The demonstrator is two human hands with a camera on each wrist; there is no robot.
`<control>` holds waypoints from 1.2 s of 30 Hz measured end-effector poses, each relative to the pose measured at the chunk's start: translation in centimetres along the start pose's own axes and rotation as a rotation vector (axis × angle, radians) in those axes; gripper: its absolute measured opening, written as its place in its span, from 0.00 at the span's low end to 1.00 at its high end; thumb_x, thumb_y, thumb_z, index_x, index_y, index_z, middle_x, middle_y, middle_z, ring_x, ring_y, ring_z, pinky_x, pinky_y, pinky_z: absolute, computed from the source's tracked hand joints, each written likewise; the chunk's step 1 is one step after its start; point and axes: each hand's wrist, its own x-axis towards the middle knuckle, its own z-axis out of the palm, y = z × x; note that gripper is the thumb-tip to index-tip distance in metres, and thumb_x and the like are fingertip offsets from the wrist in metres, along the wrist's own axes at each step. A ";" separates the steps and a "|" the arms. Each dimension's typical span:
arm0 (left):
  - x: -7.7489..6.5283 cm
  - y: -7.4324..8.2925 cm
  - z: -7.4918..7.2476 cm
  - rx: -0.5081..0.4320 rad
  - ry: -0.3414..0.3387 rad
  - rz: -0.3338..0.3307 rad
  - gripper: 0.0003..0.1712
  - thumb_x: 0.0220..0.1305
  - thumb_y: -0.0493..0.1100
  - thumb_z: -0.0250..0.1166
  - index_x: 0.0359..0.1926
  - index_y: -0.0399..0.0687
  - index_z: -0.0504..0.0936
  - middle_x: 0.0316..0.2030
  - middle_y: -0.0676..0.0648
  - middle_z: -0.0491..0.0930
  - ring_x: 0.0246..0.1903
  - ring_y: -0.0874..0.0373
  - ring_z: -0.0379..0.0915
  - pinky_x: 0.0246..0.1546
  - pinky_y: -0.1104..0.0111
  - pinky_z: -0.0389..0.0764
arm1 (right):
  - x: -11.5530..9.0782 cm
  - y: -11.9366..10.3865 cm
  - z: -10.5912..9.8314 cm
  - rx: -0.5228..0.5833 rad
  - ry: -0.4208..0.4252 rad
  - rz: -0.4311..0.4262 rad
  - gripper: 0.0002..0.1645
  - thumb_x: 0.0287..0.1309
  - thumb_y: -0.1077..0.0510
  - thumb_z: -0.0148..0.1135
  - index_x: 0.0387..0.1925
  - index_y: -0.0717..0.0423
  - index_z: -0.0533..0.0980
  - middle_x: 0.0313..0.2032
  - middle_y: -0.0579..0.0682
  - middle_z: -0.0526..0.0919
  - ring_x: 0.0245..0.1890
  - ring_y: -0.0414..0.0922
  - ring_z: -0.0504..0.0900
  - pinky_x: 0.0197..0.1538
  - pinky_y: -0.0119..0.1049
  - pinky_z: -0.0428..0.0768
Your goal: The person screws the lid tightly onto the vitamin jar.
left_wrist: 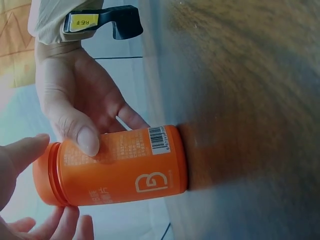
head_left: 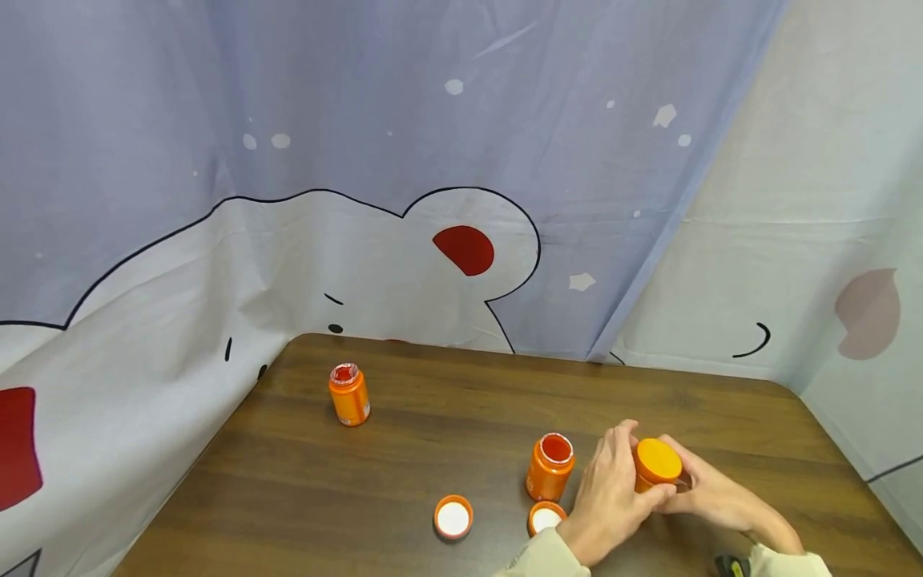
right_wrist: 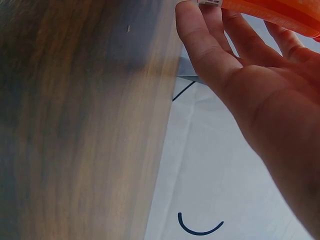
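An orange screw-cap bottle (head_left: 652,473) with its lid (left_wrist: 46,172) on is held between both hands at the right of the table. My left hand (head_left: 606,493) grips it by the lid and neck, thumb on one side and fingertips on the other. Wrapped around the bottle's body is my right hand (head_left: 721,495), its thumb lying along the printed label in the left wrist view. The bottle's base is close over the wooden table. Just left of my left hand stands a lidless orange bottle (head_left: 550,473), with an upturned lid (head_left: 546,517) by my wrist.
Another lidless orange bottle (head_left: 349,398) stands at the back left of the table (head_left: 288,497). A second upturned lid (head_left: 453,517), white inside, lies near the front middle. A patterned curtain (head_left: 360,264) hangs behind and beside the table. A dark strap piece (head_left: 732,566) shows at my right sleeve.
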 end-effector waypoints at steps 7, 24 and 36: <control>0.2 0.0 0.0 -0.003 -0.008 0.003 0.42 0.47 0.56 0.70 0.59 0.48 0.60 0.43 0.54 0.71 0.41 0.67 0.69 0.40 0.79 0.70 | 0.0 0.3 -0.1 0.018 -0.021 -0.009 0.27 0.53 0.68 0.59 0.53 0.60 0.60 0.46 0.52 0.72 0.45 0.43 0.74 0.45 0.35 0.76; 0.1 -0.3 -0.4 0.017 -0.072 0.070 0.37 0.52 0.52 0.68 0.59 0.48 0.61 0.43 0.53 0.72 0.41 0.66 0.69 0.39 0.81 0.70 | 0.0 0.0 0.2 -0.016 0.002 0.031 0.31 0.53 0.66 0.60 0.57 0.58 0.59 0.49 0.52 0.72 0.49 0.41 0.74 0.48 0.32 0.74; 0.3 -0.5 -0.5 0.060 -0.104 0.112 0.38 0.55 0.52 0.65 0.61 0.49 0.58 0.43 0.54 0.71 0.41 0.66 0.69 0.42 0.79 0.70 | 0.1 -0.2 0.2 -0.021 -0.001 0.018 0.28 0.53 0.66 0.60 0.54 0.58 0.60 0.47 0.51 0.73 0.47 0.42 0.74 0.46 0.33 0.74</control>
